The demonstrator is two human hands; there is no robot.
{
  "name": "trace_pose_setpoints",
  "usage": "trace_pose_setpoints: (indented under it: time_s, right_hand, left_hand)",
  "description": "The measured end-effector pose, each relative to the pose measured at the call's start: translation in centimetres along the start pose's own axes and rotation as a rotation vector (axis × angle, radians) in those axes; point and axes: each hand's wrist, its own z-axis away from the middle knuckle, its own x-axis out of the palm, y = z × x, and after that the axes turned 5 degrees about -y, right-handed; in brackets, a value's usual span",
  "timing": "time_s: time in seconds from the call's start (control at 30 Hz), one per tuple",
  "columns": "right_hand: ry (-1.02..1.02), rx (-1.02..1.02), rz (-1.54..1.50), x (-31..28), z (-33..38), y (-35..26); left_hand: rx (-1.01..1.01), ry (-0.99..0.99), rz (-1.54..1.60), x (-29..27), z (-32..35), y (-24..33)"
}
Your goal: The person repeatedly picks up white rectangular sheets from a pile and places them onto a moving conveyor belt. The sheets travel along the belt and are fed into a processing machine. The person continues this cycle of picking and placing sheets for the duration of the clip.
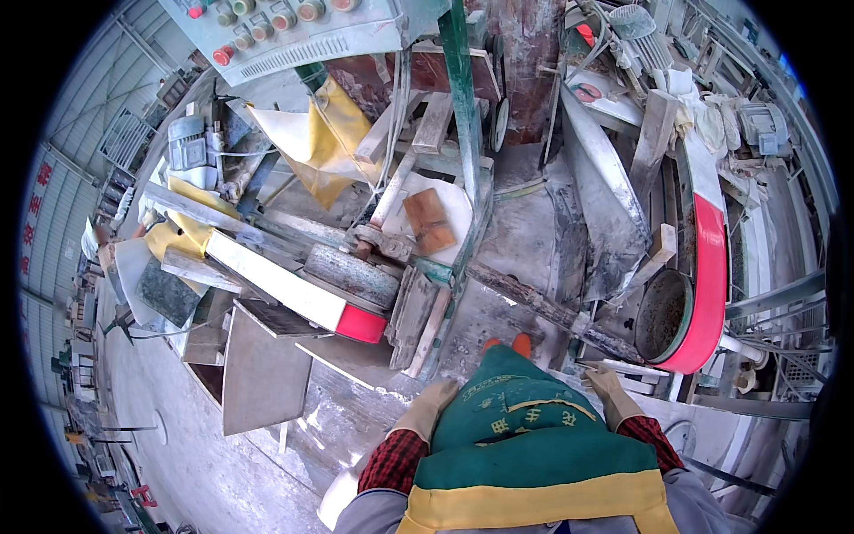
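Both my hands wear cream gloves and hang low on either side of my green apron (511,392). My left hand (429,408) is beside the apron's left edge, its fingers pointing forward and loosely extended, with nothing seen in it. On the other side, my right hand (610,394) has its fingers stretched forward and slightly apart, also holding nothing visible. It is nearest to a dusty metal bar (569,322) and a round dark drum (664,313). A white and red band (285,287) on the machine lies ahead of my left hand.
A grey control panel (294,40) with several knobs stands ahead on the left. A red curved band (708,285) runs round the drum at right. A brown block (429,221) lies on a white board. Grey panels (265,369) lean at left; yellow cloth (329,142) hangs beyond.
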Motion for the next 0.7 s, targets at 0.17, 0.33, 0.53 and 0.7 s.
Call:
trace_pose_setpoints:
  time_s: [0.17,0.33,0.53,0.7]
  right_hand:
    - [-0.025,0.009,-0.028,0.0,0.0,-0.1]
    - [-0.017,0.006,-0.027,-0.1,0.4,-0.3]
    - [0.011,0.021,-0.005,0.0,0.9,-0.6]
    - [0.001,0.054,0.010,-0.4,0.3,-1.1]
  left_hand:
    - [0.022,0.048,-0.035,-0.8,0.2,0.3]
    - [0.101,0.015,0.040,-1.0,-0.3,0.2]
    - [-0.037,0.199,0.420,-0.6,-1.2,-0.2]
    - [-0.133,0.420,1.055,-3.0,-1.7,1.7]
